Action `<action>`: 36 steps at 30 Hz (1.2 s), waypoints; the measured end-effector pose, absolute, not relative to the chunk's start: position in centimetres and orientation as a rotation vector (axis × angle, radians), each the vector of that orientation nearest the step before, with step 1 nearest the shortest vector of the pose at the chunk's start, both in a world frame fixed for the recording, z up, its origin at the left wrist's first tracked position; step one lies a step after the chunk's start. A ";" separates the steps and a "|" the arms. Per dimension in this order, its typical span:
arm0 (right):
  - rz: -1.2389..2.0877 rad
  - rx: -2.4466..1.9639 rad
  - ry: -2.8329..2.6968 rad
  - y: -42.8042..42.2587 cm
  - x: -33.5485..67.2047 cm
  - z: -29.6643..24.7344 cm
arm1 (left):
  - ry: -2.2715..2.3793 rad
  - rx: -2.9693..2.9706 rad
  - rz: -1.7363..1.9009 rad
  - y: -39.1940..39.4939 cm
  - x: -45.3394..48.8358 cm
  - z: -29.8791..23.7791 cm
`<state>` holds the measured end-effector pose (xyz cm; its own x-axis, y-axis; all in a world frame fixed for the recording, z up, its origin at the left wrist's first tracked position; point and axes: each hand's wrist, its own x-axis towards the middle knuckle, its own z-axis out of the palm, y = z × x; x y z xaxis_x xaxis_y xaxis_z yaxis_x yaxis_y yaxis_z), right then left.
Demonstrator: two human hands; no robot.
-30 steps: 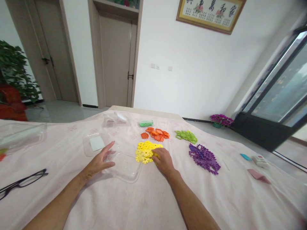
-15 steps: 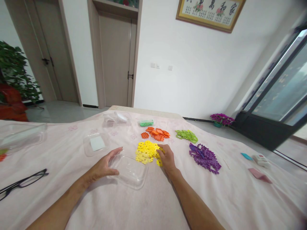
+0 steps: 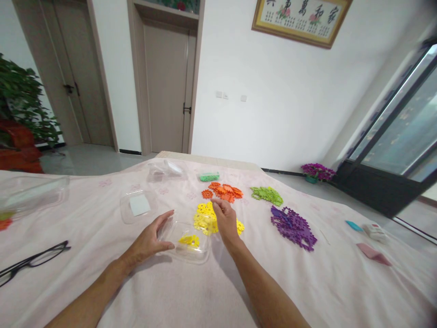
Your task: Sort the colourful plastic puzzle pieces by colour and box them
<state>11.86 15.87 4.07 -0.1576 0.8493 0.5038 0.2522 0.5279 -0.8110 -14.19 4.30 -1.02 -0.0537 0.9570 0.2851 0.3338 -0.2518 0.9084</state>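
My left hand (image 3: 150,237) grips the left side of a clear plastic box (image 3: 201,257), its thumb in front and its fingers behind. Inside the box lie a few yellow flower-shaped pieces (image 3: 190,240). Over the pile of yellow flower-shaped pieces (image 3: 204,217), just right of the box, is my right hand (image 3: 226,221). Its fingers are curled together, and whatever they may hold is hidden. Part of the yellow pile shows on either side of that hand.
Beyond the yellow pile lie orange pieces (image 3: 228,191) and a clear pack of green pieces (image 3: 209,176). Light green pieces (image 3: 266,195) and purple pieces (image 3: 293,228) are to the right. A clear lid (image 3: 126,214) and black glasses (image 3: 34,261) lie left.
Yellow pieces now lie in the box, which held none before. My right hand has shifted slightly up and left from the pile's right edge. My left hand stays at the box.
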 end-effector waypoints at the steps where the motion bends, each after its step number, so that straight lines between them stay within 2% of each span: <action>1: 0.636 -1.038 -1.695 16.4 12.6 3.5 | 1.391 1.611 1.318 4.3 -14.3 -1.1; 6: 0.282 -1.461 -2.026 16.9 14.6 1.4 | 1.406 1.579 1.352 4.4 -14.7 -1.3; 13: 0.005 -1.613 -2.252 15.3 12.8 1.9 | 1.455 1.560 1.384 4.7 -15.3 -2.0; 24: 0.314 -1.483 -2.061 16.5 13.1 0.7 | 1.498 1.556 1.355 4.8 -15.3 -2.1; 31: 0.513 -1.339 -1.702 18.2 14.6 -0.4 | 1.488 1.642 1.378 4.9 -14.9 -1.9; 36: 0.834 -1.118 -1.436 18.2 14.2 1.2 | 1.500 1.805 1.385 5.2 -15.0 -1.3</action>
